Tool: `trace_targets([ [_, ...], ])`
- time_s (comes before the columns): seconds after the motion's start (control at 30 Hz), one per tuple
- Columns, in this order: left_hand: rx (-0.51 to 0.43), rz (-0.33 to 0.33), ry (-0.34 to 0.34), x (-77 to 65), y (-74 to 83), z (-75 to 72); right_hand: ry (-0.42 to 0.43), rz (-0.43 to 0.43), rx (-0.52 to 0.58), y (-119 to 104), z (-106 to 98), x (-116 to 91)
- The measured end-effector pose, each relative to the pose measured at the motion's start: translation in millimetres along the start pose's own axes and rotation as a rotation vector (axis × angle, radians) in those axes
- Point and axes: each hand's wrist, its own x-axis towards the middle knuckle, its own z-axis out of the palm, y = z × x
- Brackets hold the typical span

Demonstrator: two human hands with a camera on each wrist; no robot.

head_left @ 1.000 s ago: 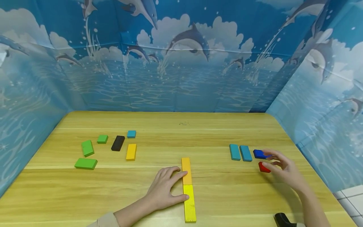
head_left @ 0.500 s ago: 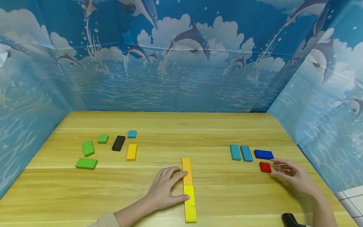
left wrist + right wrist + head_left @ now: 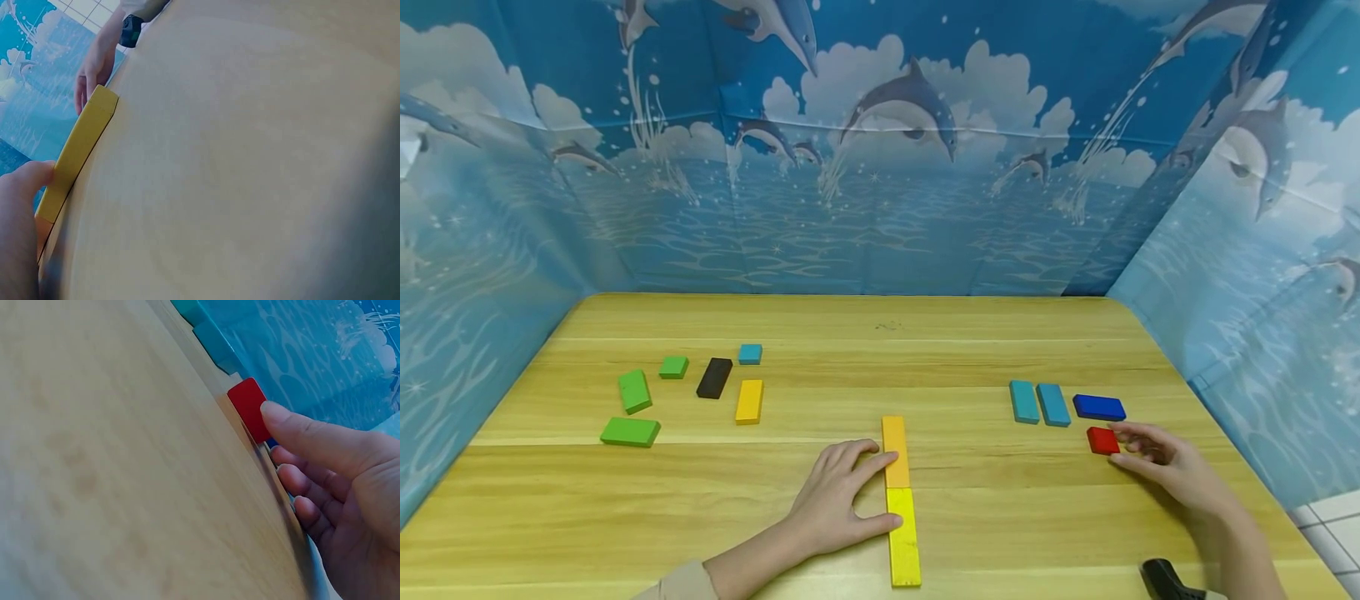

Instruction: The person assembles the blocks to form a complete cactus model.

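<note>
An orange block and a yellow block lie end to end at the table's middle. My left hand lies to their left, index fingertip touching the orange block and thumb touching the yellow one. In the left wrist view the thumb rests against the yellow block. At the right, my right hand pinches the near right end of a small red block between thumb and index finger. The right wrist view has the thumb at the edge of the red block; the index fingertip is hidden there.
Beyond the red block lies a dark blue block, with two light blue blocks left of it. At the left are several green blocks, a black block, a small light blue block and a yellow-orange block. A dolphin-print curtain surrounds the table.
My right hand first drew back to the right from over the blue and red blocks, then moved slightly left until its fingertips met the red block. My left hand stays in place.
</note>
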Motion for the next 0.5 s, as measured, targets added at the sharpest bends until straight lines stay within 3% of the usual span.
trace_targets([
  [0.5,0.011,0.008,0.014,-0.4,-0.1,0.3,0.009,0.015,-0.061,-3.5,2.5,3.8],
])
